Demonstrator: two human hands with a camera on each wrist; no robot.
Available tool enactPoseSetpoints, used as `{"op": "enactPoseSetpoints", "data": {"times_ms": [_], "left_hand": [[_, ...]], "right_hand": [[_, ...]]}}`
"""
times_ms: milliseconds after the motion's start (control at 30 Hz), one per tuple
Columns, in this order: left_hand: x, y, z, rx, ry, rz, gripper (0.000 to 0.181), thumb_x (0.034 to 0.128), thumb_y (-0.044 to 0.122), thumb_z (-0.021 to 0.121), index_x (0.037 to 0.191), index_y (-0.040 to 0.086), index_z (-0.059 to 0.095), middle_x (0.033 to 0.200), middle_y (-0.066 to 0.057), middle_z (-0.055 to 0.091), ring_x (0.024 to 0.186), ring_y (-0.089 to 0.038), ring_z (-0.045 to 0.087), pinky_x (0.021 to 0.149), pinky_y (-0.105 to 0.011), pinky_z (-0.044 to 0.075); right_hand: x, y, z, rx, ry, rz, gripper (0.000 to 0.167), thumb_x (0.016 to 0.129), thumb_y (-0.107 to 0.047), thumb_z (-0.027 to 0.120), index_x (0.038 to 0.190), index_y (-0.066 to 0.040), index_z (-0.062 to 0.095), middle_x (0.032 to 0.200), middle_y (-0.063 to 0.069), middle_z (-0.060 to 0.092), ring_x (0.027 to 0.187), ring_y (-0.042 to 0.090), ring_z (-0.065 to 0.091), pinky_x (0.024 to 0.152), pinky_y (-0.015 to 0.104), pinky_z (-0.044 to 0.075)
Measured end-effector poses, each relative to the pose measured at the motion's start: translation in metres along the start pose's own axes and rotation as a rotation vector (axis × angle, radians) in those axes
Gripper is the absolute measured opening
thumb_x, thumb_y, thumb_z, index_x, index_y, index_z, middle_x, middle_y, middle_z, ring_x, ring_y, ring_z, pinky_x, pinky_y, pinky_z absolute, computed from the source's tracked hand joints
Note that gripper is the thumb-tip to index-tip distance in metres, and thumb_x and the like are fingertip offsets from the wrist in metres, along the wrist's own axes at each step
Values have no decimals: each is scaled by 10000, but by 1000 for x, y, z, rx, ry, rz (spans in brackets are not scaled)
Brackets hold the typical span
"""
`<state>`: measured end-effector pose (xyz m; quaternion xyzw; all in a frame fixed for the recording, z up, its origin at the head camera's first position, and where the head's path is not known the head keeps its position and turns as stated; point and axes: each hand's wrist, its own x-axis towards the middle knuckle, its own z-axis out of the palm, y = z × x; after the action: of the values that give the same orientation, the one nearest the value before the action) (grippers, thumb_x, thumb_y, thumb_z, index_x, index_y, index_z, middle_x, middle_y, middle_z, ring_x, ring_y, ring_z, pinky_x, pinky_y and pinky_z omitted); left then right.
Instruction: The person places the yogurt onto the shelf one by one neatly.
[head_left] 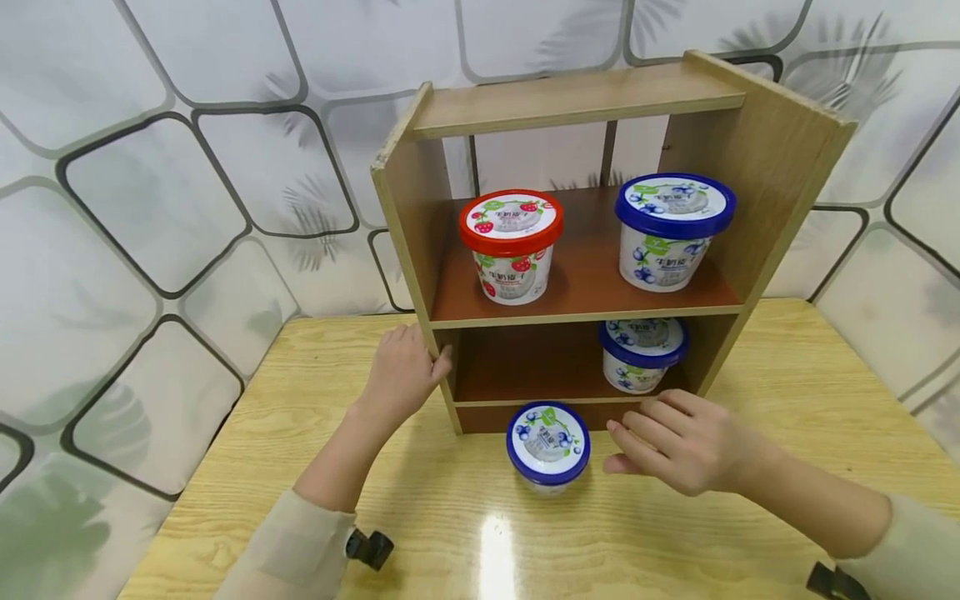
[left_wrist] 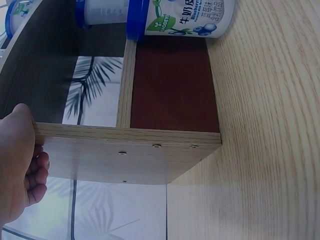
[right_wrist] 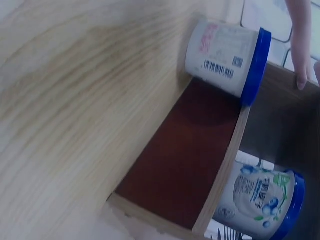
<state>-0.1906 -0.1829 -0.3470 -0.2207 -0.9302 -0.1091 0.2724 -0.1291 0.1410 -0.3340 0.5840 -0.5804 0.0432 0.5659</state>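
My left hand (head_left: 401,375) grips the left side panel of a small wooden shelf (head_left: 577,317); in the left wrist view, its thumb lies inside and its fingers outside. In front of the shelf's base, a blue-lidded blueberry tub (head_left: 548,446) stands on the table. Just right of that tub is my right hand (head_left: 682,442), its fingers loosely curled and holding nothing. Another blue-lidded tub (head_left: 637,371) sits at the right of the lower compartment. On the upper board stand a red-lidded strawberry tub (head_left: 513,250) at left and a blue-lidded tub (head_left: 667,233) at right.
The shelf stands on a light wood-grain table (head_left: 420,533), close to a patterned backdrop (head_left: 210,167). Part of the backdrop shows through the shelf's open back. A black wrist mount (head_left: 369,548) is strapped at the left sleeve.
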Motion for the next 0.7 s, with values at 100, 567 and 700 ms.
{"op": "enactPoseSetpoints", "data": {"times_ms": [100,567,700], "left_hand": [[0,0,0,3,-3,-2,225,854,224,561,727,65,466,646,-70,481,677,-291,516,680,-417,420],[0,0,-1,-3,-12,-6,235,853,232,579,731,68,462,642,-62,466,683,-296,518,674,-413,419],[0,1,-2,-6,1,2,232,850,230,581,740,61,467,646,-71,473,689,-304,525,675,-419,423]], "right_hand": [[1,-4,4,16,20,-18,379,936,-325,557,724,-33,673,608,32,636,467,156,545,431,279,462],[11,-19,15,54,44,-48,367,949,-309,532,713,-56,651,594,2,619,460,125,524,423,234,427],[13,-21,17,66,39,-48,356,951,-297,530,718,-57,652,596,2,615,469,118,522,428,228,423]]}}
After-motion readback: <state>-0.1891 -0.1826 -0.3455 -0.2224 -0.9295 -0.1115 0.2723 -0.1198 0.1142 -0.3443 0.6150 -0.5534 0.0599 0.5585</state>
